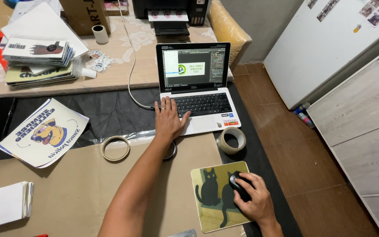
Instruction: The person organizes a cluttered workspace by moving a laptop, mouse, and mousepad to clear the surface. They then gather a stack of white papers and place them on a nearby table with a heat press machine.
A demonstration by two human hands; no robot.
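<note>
Brown paper is covering the counter (88, 175). Left hand (168, 119) is lying flat and open on the laptop (198, 94) keys; right hand (253, 199) is closed over, probably clicking, the mouse (238, 184) on its cat mat (211, 197). Nearing the mat's edge, the mouse could slip off.

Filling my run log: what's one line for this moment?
left hand: on laptop keys | right hand: on mouse, cat pad

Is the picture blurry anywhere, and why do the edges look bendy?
Head view: mostly sharp, the laptop and both hands clear; the screen glows brighter than the room, so its small details wash out. Head view: light is soft and even, with only faint shadows under the left hand and tape roll. Head view: the wide lens curves the table and fridge lines near the borders.
</note>
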